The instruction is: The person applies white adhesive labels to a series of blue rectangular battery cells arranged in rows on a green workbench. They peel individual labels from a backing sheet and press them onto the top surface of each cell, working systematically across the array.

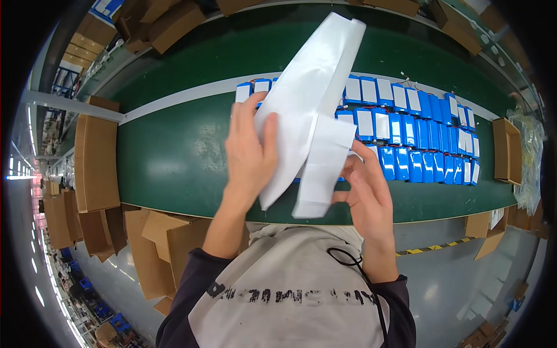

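A long, glossy white sheet (pixel 307 75), folded along its length, stands tilted over the bench. My left hand (pixel 250 152) grips its left edge, thumb in front and fingers partly behind. Crossing its lower right side is a shorter white strip (pixel 325 165) with a bent-over top flap. My right hand (pixel 369 194) has its fingers curled at the strip's right edge, and some fingertips are hidden behind it. Behind and to the right lie rows of blue battery packs (pixel 415 165), many with white rectangles on top; the sheet covers some of them.
The green bench (pixel 168 151) has a pale strip along its back. An upright cardboard box (pixel 97 162) stands at its left end, and an open carton (pixel 506 152) with clear plastic bags (pixel 529 162) is at the right. Open cartons (pixel 155 246) sit below the left front edge.
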The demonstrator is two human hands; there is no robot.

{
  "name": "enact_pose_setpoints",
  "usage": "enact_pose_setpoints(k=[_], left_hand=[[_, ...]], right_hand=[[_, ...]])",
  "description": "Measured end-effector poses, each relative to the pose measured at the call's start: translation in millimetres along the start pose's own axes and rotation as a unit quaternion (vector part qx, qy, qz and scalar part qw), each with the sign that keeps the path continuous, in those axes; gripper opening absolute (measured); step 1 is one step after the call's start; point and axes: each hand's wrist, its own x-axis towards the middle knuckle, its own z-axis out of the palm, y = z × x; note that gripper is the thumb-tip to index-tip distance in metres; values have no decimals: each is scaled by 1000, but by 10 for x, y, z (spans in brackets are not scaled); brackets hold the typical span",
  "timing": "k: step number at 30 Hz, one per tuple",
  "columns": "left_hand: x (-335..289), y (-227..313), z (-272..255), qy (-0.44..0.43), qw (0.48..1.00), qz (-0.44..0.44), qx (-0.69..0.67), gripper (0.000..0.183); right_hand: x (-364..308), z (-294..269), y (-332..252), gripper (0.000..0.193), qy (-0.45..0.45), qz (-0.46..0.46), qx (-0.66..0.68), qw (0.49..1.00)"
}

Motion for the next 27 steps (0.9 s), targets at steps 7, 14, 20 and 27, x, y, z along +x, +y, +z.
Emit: enact_pose_setpoints(k=[7,14,20,27], left_hand=[[383,-411,-201,-92,980,-55,169,33],[588,-256,153,-68,955,150,247,37],[296,854,885,-247,917,313,12,24],[-33,1530,1747,-352,848,388,-83,23]], right_hand=[[-89,-755,-428,12,178,-145,-265,937],[-560,-2416,-1607,13,230,-82,-593,767],[-403,-2746,-1729,12,75,-7,-716,694],[-288,-2817,-1773,12,1,8,-704,710]])
